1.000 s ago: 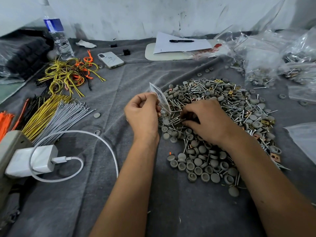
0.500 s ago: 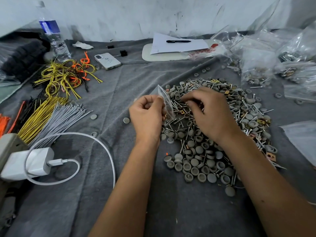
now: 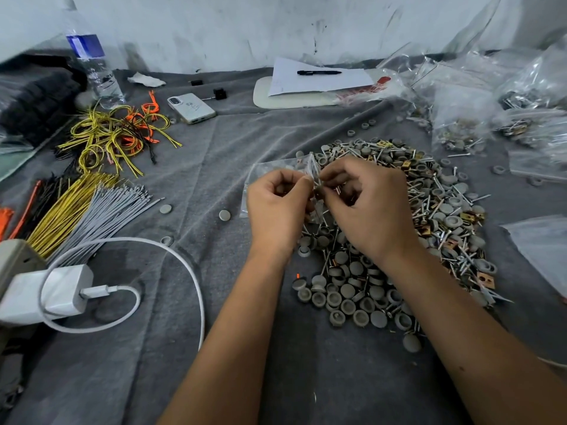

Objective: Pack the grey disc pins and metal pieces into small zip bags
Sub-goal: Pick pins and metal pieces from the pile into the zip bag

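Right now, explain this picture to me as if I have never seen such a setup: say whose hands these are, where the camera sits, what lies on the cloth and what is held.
There is no machine here. A person wears a camera on the head, so the single view looks forward and down at their own two bare arms.

The left hand pinches a small clear plastic zip bag. The right hand meets it at the bag's mouth, fingers curled around small parts; exactly which parts is hard to see.

Beneath them, on the grey cloth, lies a heap of grey disc pins and metal pieces. To the left lie bundles of yellow and grey wires, a white charger with cable, a white phone and a clear water bottle. Filled clear bags sit at the far right.
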A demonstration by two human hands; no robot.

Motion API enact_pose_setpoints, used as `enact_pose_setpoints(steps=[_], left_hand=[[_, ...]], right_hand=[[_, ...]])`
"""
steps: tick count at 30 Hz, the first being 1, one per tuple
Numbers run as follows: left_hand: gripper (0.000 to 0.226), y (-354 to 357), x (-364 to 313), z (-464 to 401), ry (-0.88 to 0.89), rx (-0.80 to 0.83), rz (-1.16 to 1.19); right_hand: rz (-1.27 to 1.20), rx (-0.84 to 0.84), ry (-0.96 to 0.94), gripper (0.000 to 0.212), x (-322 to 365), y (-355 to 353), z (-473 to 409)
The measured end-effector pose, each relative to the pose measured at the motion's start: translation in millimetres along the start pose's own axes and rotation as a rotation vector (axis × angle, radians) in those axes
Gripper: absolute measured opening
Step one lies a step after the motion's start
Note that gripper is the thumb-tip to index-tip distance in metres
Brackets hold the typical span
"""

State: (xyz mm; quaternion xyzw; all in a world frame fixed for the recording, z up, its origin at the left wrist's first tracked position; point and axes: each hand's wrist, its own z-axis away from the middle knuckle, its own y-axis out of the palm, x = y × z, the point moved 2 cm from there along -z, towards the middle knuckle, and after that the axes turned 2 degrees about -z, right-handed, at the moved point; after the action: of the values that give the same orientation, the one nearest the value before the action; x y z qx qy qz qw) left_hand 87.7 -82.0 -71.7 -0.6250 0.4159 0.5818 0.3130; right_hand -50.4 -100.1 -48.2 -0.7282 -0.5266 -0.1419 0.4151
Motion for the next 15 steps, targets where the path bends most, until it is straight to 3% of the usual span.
enact_pose_setpoints(steps=[8, 15], left_hand=[[0.018, 2.0, -2.4, 2.0, -0.019, 0.122, 0.052], [0.029, -5.8, -5.5, -4.4, -0.106, 0.021, 0.244]], right_hand=[[0.055, -0.062, 0.031, 0.012, -3.2, 0.6, 2.4], [-0.147, 0.126, 0.047, 0.025, -7.3, -0.6, -0.9]])
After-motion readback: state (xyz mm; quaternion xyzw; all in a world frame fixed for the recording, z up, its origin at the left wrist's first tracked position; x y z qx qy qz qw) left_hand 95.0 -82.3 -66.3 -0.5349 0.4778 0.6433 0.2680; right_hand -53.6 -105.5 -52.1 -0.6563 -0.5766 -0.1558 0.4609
